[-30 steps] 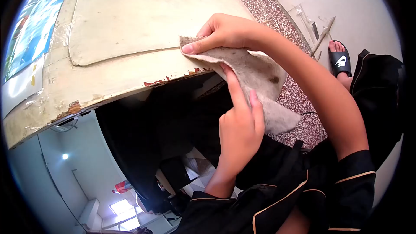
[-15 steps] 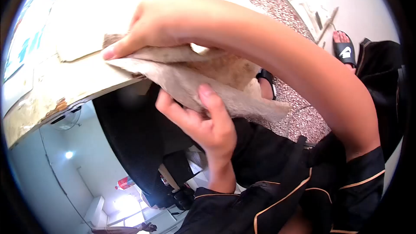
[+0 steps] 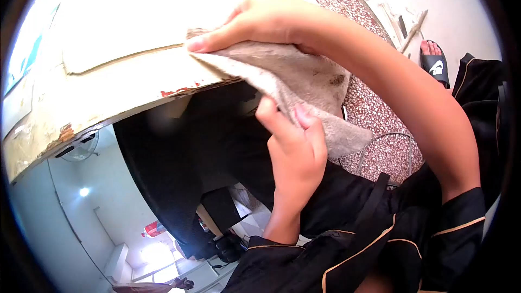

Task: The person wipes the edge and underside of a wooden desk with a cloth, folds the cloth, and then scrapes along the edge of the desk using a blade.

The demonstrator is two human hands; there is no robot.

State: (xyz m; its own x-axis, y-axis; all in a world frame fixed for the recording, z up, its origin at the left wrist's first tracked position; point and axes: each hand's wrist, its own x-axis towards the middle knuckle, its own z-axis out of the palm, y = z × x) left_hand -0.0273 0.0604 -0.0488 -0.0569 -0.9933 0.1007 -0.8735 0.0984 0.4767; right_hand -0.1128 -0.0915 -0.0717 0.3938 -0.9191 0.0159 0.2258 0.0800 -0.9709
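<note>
A greyish-beige cloth with dark stains is draped over the worn edge of a cream table. My right hand reaches across from the right and grips the cloth's upper part against the tabletop, thumb on its corner. Other fingers of that hand are partly hidden. Lower down, my left hand pinches the cloth's hanging fold between thumb and fingers. The cloth's free end droops to the right of the left hand, over the speckled floor.
The table edge has chipped, peeling paint. A foot in a black sandal rests on the floor at right, near some whitish sticks. Dark fabric lies below the table edge. A fan appears at lower left.
Both hands and the cloth have moved right along the table edge, uncovering red-brown chipped paint. The cloth is spread wider, and its stained face shows more.
</note>
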